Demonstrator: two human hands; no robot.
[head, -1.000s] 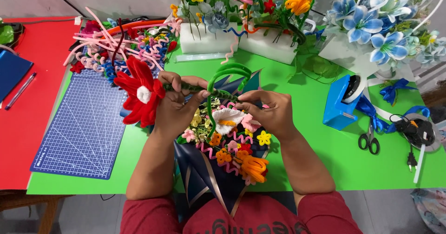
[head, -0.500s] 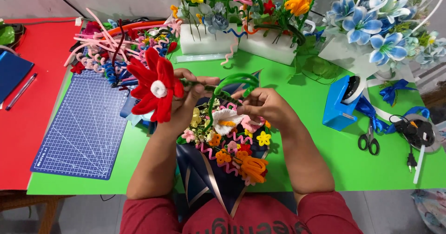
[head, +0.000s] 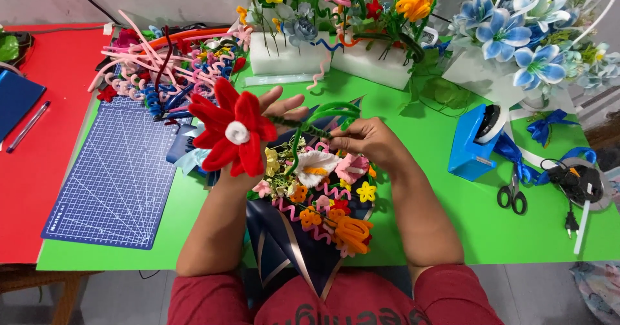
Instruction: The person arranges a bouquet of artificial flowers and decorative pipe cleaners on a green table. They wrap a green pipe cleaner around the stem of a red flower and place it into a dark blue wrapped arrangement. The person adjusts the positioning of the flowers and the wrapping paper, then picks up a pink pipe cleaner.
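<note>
Centrally in the frame, a large red pipe-cleaner flower with a white pompom centre (head: 234, 134) is held up by the left hand (head: 274, 109), whose thumb and fingers are closed on the flower's green fuzzy stem (head: 303, 126) just right of the bloom, the upper fingers being partly spread above it. The stem's long axis is seen to run roughly level, from the red head at centre left toward centre right, where its looped far end is pinched by the curled fingers of the right hand (head: 371, 141). Thus the bloom lies to the left of both hands, the left hand being the nearer to it and the right hand lying at the opposite end of the stem.

Directly below the hands, a bouquet of small pipe-cleaner flowers in white, pink, yellow and orange (head: 323, 196) is gathered in a dark blue paper wrap with pale edging (head: 284, 247), resting on the green table top (head: 452, 215). At left a blue gridded cutting mat (head: 116, 183) is laid, and at right a pair of black-handled scissors (head: 512, 194) is placed near a blue tape dispenser (head: 475, 141).
</note>
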